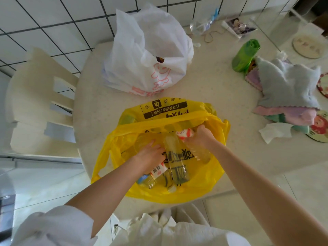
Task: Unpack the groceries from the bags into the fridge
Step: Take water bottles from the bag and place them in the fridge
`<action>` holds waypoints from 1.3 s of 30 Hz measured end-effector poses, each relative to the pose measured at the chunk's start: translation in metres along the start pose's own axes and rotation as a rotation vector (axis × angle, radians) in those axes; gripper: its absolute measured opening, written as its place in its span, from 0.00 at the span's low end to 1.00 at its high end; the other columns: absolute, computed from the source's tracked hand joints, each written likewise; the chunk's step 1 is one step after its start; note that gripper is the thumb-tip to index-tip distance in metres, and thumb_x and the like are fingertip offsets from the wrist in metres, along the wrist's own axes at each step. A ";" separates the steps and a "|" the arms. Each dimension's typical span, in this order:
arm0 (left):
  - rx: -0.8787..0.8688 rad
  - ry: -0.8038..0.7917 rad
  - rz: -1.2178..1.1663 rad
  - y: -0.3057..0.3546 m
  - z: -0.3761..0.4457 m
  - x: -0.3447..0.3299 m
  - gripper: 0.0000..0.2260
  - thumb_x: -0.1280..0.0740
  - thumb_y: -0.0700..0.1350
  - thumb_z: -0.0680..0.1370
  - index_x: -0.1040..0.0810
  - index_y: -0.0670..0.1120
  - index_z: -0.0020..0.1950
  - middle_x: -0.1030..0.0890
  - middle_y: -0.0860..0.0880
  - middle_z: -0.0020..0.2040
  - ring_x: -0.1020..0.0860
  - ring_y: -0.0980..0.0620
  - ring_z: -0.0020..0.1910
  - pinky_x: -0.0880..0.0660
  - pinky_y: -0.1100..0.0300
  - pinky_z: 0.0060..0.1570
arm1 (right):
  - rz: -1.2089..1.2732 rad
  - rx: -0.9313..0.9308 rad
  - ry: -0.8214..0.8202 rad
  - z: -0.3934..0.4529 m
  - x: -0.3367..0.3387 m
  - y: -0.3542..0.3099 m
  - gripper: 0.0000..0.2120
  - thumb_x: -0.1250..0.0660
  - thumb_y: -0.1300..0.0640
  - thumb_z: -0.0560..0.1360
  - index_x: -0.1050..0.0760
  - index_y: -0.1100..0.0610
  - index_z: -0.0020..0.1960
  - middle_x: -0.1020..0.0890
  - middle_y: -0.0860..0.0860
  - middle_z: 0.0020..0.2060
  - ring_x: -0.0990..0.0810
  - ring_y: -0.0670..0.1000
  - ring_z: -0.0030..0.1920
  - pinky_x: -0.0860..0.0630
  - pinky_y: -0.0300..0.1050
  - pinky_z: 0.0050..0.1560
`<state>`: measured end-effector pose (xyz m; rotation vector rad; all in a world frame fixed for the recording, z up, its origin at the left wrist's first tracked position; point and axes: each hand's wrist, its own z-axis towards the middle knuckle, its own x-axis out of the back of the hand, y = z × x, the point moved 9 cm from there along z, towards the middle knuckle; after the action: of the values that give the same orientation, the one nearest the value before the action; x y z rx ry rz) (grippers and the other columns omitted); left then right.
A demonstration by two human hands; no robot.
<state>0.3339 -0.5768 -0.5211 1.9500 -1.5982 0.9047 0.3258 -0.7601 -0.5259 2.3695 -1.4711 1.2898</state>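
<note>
A yellow plastic bag with black print lies open on the table's near edge, holding several clear drink bottles with red-and-white labels. Both my hands are inside it. My left hand is closed around one bottle lying toward me. My right hand grips another bottle near its labelled middle. A third bottle lies between them. A white shopping bag with a pink drawing stands behind, its contents mostly hidden. No fridge is in view.
The round cream table also carries a green roll of bags, a heap of pastel cloths, a tissue and small items at the back. A cream chair stands at the left; tiled wall behind.
</note>
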 end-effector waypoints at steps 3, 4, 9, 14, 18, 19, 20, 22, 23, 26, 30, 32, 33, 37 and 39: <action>-0.001 0.035 -0.019 -0.001 -0.005 0.001 0.31 0.25 0.43 0.69 0.32 0.49 0.71 0.34 0.46 0.72 0.35 0.45 0.71 0.49 0.42 0.75 | -0.005 -0.050 -0.062 -0.003 -0.009 0.008 0.30 0.26 0.40 0.67 0.29 0.57 0.60 0.23 0.51 0.49 0.23 0.51 0.48 0.23 0.43 0.46; 0.009 0.048 -0.038 -0.003 -0.008 0.002 0.32 0.25 0.43 0.70 0.32 0.49 0.71 0.34 0.46 0.71 0.34 0.45 0.70 0.47 0.42 0.74 | 0.020 -0.060 -0.066 -0.005 -0.010 0.011 0.30 0.25 0.41 0.66 0.29 0.57 0.60 0.22 0.52 0.50 0.23 0.51 0.48 0.22 0.43 0.46; 0.060 0.159 -0.211 -0.013 -0.027 0.014 0.31 0.25 0.45 0.69 0.34 0.51 0.70 0.33 0.49 0.65 0.29 0.47 0.65 0.39 0.44 0.70 | 0.086 -0.009 -0.122 -0.019 -0.014 0.019 0.32 0.24 0.40 0.63 0.26 0.59 0.58 0.19 0.51 0.48 0.20 0.51 0.46 0.20 0.45 0.45; 0.144 0.330 -0.547 -0.026 -0.050 0.033 0.32 0.22 0.47 0.65 0.32 0.53 0.66 0.31 0.53 0.60 0.26 0.50 0.55 0.27 0.56 0.54 | 0.241 0.063 -0.132 -0.046 -0.009 0.020 0.28 0.22 0.43 0.63 0.23 0.59 0.55 0.18 0.50 0.46 0.19 0.49 0.45 0.19 0.46 0.47; 0.216 0.468 -0.880 -0.035 -0.070 0.038 0.36 0.20 0.42 0.61 0.30 0.52 0.65 0.31 0.55 0.60 0.26 0.55 0.54 0.22 0.58 0.51 | 0.374 0.111 -0.110 -0.072 0.001 0.018 0.26 0.22 0.45 0.62 0.23 0.57 0.54 0.19 0.48 0.45 0.20 0.49 0.46 0.20 0.44 0.44; 0.223 0.528 -0.971 -0.037 -0.076 0.039 0.35 0.20 0.41 0.60 0.29 0.52 0.64 0.30 0.55 0.59 0.26 0.56 0.53 0.23 0.59 0.51 | 0.392 0.132 -0.096 -0.078 0.005 0.017 0.25 0.22 0.44 0.62 0.23 0.57 0.53 0.19 0.47 0.44 0.20 0.48 0.45 0.22 0.42 0.42; 0.236 0.596 -1.061 -0.038 -0.083 0.040 0.34 0.20 0.40 0.60 0.29 0.53 0.62 0.29 0.54 0.57 0.25 0.57 0.52 0.24 0.60 0.50 | 0.419 0.151 -0.086 -0.086 0.009 0.015 0.25 0.22 0.44 0.62 0.22 0.57 0.52 0.19 0.47 0.43 0.20 0.48 0.45 0.23 0.41 0.41; 0.300 0.722 -1.224 -0.041 -0.102 0.039 0.32 0.20 0.40 0.61 0.29 0.56 0.59 0.27 0.54 0.55 0.25 0.59 0.51 0.25 0.60 0.48 | 0.497 0.183 -0.084 -0.103 0.016 0.012 0.20 0.22 0.45 0.62 0.22 0.53 0.48 0.19 0.45 0.43 0.20 0.46 0.45 0.23 0.39 0.40; 0.340 0.775 -1.295 -0.041 -0.111 0.038 0.31 0.20 0.41 0.62 0.29 0.57 0.58 0.25 0.54 0.55 0.24 0.60 0.51 0.25 0.61 0.47 | 0.523 0.200 -0.091 -0.112 0.019 0.010 0.16 0.22 0.47 0.64 0.22 0.51 0.46 0.19 0.44 0.42 0.20 0.43 0.43 0.25 0.36 0.38; 0.382 0.869 -1.476 -0.035 -0.131 0.035 0.30 0.20 0.48 0.60 0.26 0.55 0.59 0.20 0.55 0.53 0.21 0.59 0.51 0.24 0.66 0.45 | 0.565 0.239 -0.116 -0.134 0.024 0.008 0.14 0.22 0.52 0.65 0.23 0.49 0.46 0.18 0.43 0.42 0.20 0.41 0.43 0.25 0.36 0.36; 0.383 0.991 -1.694 -0.014 -0.156 0.032 0.25 0.22 0.47 0.61 0.23 0.59 0.55 0.16 0.55 0.50 0.19 0.59 0.50 0.23 0.65 0.47 | 0.621 0.280 -0.131 -0.163 0.024 0.013 0.17 0.21 0.51 0.64 0.20 0.52 0.50 0.16 0.46 0.45 0.17 0.45 0.45 0.26 0.37 0.36; 0.409 1.042 -1.814 0.003 -0.166 0.024 0.23 0.21 0.45 0.63 0.23 0.57 0.56 0.17 0.54 0.51 0.18 0.55 0.51 0.21 0.59 0.48 | 0.649 0.301 -0.137 -0.179 0.024 0.014 0.17 0.21 0.51 0.63 0.21 0.52 0.49 0.16 0.46 0.45 0.18 0.45 0.45 0.26 0.37 0.36; 0.409 1.067 -1.891 0.013 -0.170 0.019 0.23 0.22 0.44 0.64 0.23 0.55 0.57 0.17 0.52 0.52 0.18 0.52 0.52 0.21 0.56 0.47 | 0.668 0.308 -0.150 -0.187 0.022 0.015 0.17 0.21 0.50 0.62 0.20 0.50 0.48 0.16 0.45 0.45 0.17 0.45 0.44 0.25 0.37 0.36; 0.265 1.110 -2.285 0.065 -0.181 -0.004 0.20 0.32 0.44 0.69 0.24 0.45 0.61 0.18 0.41 0.52 0.18 0.41 0.49 0.20 0.45 0.47 | 0.756 0.317 -0.259 -0.219 0.003 0.024 0.32 0.22 0.40 0.49 0.19 0.53 0.49 0.14 0.49 0.43 0.16 0.49 0.44 0.23 0.47 0.45; 0.299 1.078 -2.429 0.092 -0.185 -0.020 0.17 0.36 0.41 0.73 0.25 0.41 0.62 0.20 0.38 0.51 0.19 0.41 0.46 0.21 0.45 0.47 | 0.789 0.309 -0.324 -0.234 -0.011 0.032 0.28 0.22 0.43 0.52 0.19 0.54 0.49 0.14 0.52 0.40 0.18 0.53 0.44 0.25 0.54 0.47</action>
<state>0.2051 -0.4522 -0.4155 1.3900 1.4968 0.5201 0.1555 -0.6630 -0.3932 2.3244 -2.6662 1.3637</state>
